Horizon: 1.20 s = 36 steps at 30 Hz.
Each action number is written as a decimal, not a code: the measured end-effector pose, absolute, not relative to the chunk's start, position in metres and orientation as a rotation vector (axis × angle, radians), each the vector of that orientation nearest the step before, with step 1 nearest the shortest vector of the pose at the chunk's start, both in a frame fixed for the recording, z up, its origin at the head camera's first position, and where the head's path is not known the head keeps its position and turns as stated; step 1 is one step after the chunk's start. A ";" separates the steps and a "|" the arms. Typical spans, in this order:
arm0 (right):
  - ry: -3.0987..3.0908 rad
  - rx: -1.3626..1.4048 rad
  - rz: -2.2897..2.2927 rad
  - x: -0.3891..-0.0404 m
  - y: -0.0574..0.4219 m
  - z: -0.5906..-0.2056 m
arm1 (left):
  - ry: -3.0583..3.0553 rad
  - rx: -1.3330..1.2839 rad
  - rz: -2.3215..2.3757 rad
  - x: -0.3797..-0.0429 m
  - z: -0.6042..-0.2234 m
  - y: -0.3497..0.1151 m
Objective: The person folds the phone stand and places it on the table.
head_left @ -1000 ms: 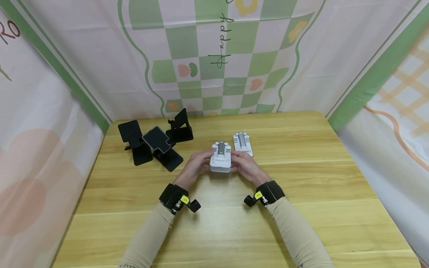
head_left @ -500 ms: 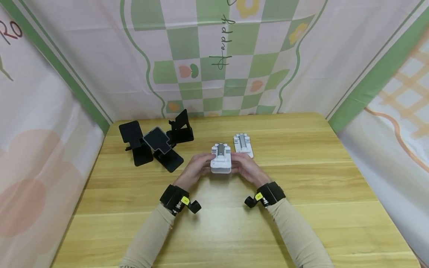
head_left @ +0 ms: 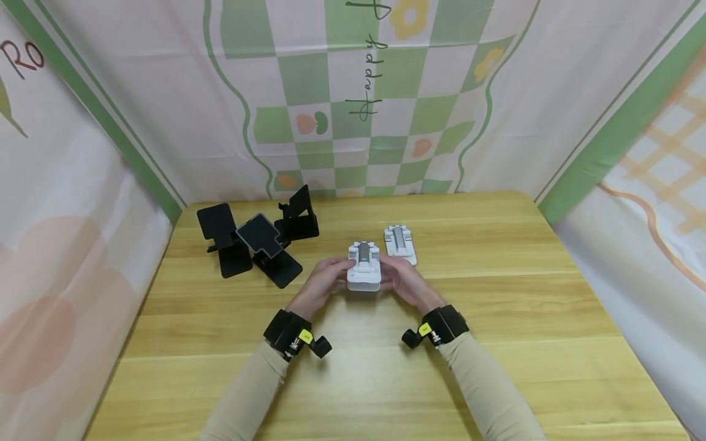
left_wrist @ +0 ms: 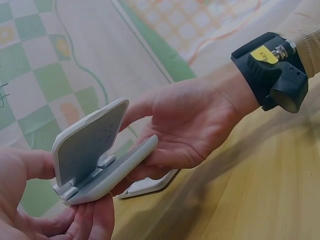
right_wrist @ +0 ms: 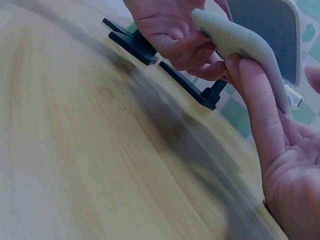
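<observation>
Both hands hold a white folding phone stand [head_left: 364,275] above the table, in the middle of the head view. My left hand [head_left: 324,283] grips its left side, thumb on the upper plate and fingers beneath, as the left wrist view shows. On the other side my right hand [head_left: 407,283] has its fingers curled under the lower plate [right_wrist: 235,37]. The stand is partly unfolded: its grey-lined upper plate [left_wrist: 92,142] leans up from the hinge in a V. A second white phone stand [head_left: 400,245] lies folded flat just behind the right hand.
Three black phone stands cluster at the back left: one lying spread out [head_left: 223,242], one with a tilted plate [head_left: 259,236], and one standing partly folded [head_left: 298,217]. Patterned cloth [head_left: 353,92] hangs behind and beside the wooden table [head_left: 353,380].
The head view has tilted up slightly, so everything sits a little lower in it. Both hands keep hold of the white phone stand in about the same place.
</observation>
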State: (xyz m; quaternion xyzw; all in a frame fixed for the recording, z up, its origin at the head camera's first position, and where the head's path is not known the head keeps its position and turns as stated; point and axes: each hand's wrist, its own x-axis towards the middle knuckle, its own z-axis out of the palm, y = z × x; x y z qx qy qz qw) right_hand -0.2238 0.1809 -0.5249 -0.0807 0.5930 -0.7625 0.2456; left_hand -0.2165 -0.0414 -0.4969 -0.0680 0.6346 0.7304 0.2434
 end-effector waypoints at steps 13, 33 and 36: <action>1.650 -0.157 -2.087 -0.222 0.179 -0.525 | 1.788 -0.191 1.979 -0.215 -0.499 -0.041; 1.630 -0.170 -2.127 -0.223 0.178 -0.526 | 1.872 -0.181 1.998 -0.216 -0.503 -0.039; 1.634 -0.158 -2.138 -0.224 0.177 -0.526 | 1.884 -0.181 2.005 -0.216 -0.503 -0.038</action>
